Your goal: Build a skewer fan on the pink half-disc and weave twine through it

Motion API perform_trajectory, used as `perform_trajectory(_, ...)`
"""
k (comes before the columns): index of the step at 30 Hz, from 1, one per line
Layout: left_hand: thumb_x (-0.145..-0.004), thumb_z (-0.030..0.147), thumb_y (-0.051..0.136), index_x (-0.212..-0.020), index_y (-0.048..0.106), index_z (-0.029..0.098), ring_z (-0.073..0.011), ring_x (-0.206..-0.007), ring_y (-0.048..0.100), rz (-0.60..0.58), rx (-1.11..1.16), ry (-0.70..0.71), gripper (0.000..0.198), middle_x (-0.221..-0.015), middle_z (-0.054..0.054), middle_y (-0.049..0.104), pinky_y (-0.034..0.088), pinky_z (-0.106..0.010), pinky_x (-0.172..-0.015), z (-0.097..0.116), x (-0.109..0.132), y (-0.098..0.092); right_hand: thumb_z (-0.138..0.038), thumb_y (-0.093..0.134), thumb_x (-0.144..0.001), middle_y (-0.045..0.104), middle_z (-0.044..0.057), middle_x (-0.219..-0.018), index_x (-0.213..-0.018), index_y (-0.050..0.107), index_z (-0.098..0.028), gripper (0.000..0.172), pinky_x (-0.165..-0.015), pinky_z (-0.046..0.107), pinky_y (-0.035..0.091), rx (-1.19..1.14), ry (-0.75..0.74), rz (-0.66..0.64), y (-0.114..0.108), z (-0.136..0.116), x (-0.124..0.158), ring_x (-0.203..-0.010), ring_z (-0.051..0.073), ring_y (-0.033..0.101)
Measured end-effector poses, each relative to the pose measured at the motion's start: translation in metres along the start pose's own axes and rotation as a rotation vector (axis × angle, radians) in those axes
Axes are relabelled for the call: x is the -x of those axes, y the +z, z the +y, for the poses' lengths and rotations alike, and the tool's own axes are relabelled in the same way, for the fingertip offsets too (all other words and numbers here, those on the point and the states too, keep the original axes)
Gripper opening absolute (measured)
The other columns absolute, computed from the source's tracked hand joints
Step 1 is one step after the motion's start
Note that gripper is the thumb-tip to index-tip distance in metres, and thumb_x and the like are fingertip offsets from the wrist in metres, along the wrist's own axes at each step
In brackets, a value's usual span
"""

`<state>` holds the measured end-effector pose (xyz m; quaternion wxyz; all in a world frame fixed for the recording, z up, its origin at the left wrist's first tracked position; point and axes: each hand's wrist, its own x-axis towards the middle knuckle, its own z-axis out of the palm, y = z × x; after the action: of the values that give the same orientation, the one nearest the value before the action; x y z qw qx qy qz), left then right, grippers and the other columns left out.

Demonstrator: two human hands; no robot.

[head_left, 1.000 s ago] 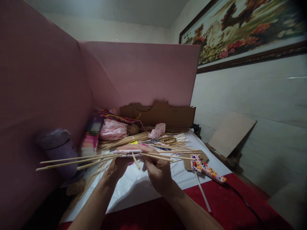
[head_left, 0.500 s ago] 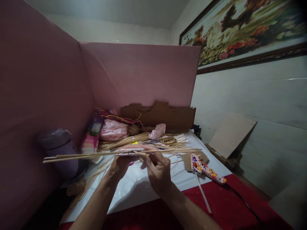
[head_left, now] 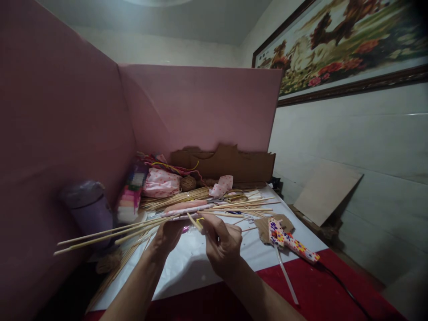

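Above the table, my left hand (head_left: 170, 235) is closed around several thin wooden sticks (head_left: 96, 237) and a pale patterned piece (head_left: 190, 210), seen nearly edge-on. The sticks run out on both sides of the hand, their left ends spread apart and tilted down. Close beside it, my right hand (head_left: 222, 243) pinches a short-looking wooden stick (head_left: 194, 221) whose end points toward me across the patterned piece. A small yellow bit shows by the right fingertips; what it belongs to is unclear. The left fingers are partly hidden behind the piece.
A flower-patterned glue gun (head_left: 290, 243) rests on cardboard (head_left: 262, 228) at right, its cord trailing forward. Behind my hands lie scissors (head_left: 236, 197), loose sticks (head_left: 174, 199), a twine ball (head_left: 187, 183) and dotted pink cloth (head_left: 162, 183). A lidded purple container (head_left: 88, 218) stands left.
The sticks in my left hand have tilted and fanned out, left ends lower. My right hand now holds a stick pointing toward me. The camera view has shifted slightly.
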<state>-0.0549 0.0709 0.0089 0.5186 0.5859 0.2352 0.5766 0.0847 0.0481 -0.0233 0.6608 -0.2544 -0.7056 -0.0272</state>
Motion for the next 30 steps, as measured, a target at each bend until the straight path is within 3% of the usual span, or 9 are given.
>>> perform_trajectory(12, -0.072, 0.021, 0.068, -0.094, 0.075, 0.018, -0.0327, -0.104, 0.063, -0.006, -0.050, 0.032, 0.024, -0.096, -0.010, 0.074, 0.047, -0.045, -0.092, -0.003, 0.001, -0.007, -0.007, 0.052, -0.085, 0.074, 0.006, -0.088, -0.115, 0.056, -0.020, 0.033, -0.062, 0.022, 0.050, 0.023, -0.047, -0.031, 0.001, 0.001, -0.002, -0.063, 0.012, 0.067)
perform_trajectory(15, -0.072, 0.019, 0.067, -0.094, 0.075, 0.018, -0.0317, -0.102, 0.064, -0.010, -0.014, 0.008, 0.024, -0.095, -0.009, 0.074, 0.048, -0.044, -0.091, -0.005, 0.000, -0.009, -0.011, 0.052, -0.087, 0.074, 0.006, -0.084, -0.116, 0.055, -0.018, 0.029, -0.057, 0.020, 0.048, 0.005, 0.013, -0.071, 0.000, -0.007, -0.005, -0.057, 0.011, 0.065)
perform_trajectory(18, -0.070, 0.018, 0.069, -0.094, 0.075, 0.017, -0.0314, -0.101, 0.064, -0.009, 0.004, -0.002, 0.024, -0.094, -0.009, 0.074, 0.049, -0.043, -0.090, -0.010, -0.002, -0.012, -0.016, 0.052, -0.088, 0.070, 0.003, -0.070, -0.099, 0.060, -0.017, 0.013, -0.052, 0.020, 0.043, -0.002, 0.125, -0.087, -0.009, -0.022, -0.008, -0.051, 0.010, 0.060)
perform_trajectory(21, -0.070, 0.019, 0.069, -0.091, 0.075, 0.017, -0.0314, -0.104, 0.063, -0.016, 0.031, -0.015, 0.022, -0.094, -0.009, 0.074, 0.049, -0.042, -0.089, -0.016, -0.003, -0.015, -0.019, 0.049, -0.090, 0.065, 0.001, -0.062, -0.083, 0.061, -0.018, 0.013, -0.051, 0.020, 0.039, 0.103, 0.176, -0.222, -0.032, -0.027, -0.007, -0.051, 0.011, 0.059)
perform_trajectory(23, -0.069, 0.019, 0.070, -0.088, 0.075, 0.018, -0.0312, -0.105, 0.062, 0.006, 0.043, -0.022, 0.020, -0.094, -0.009, 0.074, 0.050, -0.041, -0.089, -0.019, -0.004, -0.016, -0.017, 0.045, -0.091, 0.067, 0.003, -0.070, -0.083, 0.062, -0.017, 0.019, -0.058, 0.022, 0.041, 0.264, 0.195, -0.303, -0.057, -0.016, -0.004, -0.060, 0.013, 0.061)
perform_trajectory(26, -0.065, 0.020, 0.073, -0.084, 0.075, 0.018, -0.0316, -0.102, 0.064, 0.079, 0.080, -0.055, 0.020, -0.093, -0.008, 0.074, 0.051, -0.042, -0.087, -0.019, -0.007, -0.015, -0.011, 0.043, -0.085, 0.068, 0.009, -0.087, -0.089, 0.063, -0.015, 0.021, -0.076, 0.029, 0.042, 0.634, 0.347, -0.394, -0.106, 0.021, 0.003, -0.083, 0.021, 0.063)
perform_trajectory(28, -0.064, 0.021, 0.074, -0.085, 0.074, 0.018, -0.0319, -0.100, 0.064, 0.105, 0.119, -0.059, 0.021, -0.093, -0.007, 0.074, 0.052, -0.045, -0.087, -0.018, -0.008, -0.014, -0.011, 0.044, -0.082, 0.065, 0.013, -0.103, -0.099, 0.063, -0.014, 0.025, -0.085, 0.033, 0.039, 0.849, 0.520, -0.536, -0.139, 0.048, 0.008, -0.099, 0.026, 0.059)
perform_trajectory(30, -0.063, 0.020, 0.074, -0.085, 0.074, 0.017, -0.0317, -0.100, 0.064, 0.110, 0.149, -0.050, 0.023, -0.092, -0.007, 0.074, 0.052, -0.046, -0.087, -0.017, -0.008, -0.014, -0.015, 0.048, -0.080, 0.063, 0.016, -0.109, -0.109, 0.060, -0.012, 0.031, -0.085, 0.036, 0.039, 0.960, 0.680, -0.732, -0.163, 0.071, 0.014, -0.101, 0.029, 0.057)
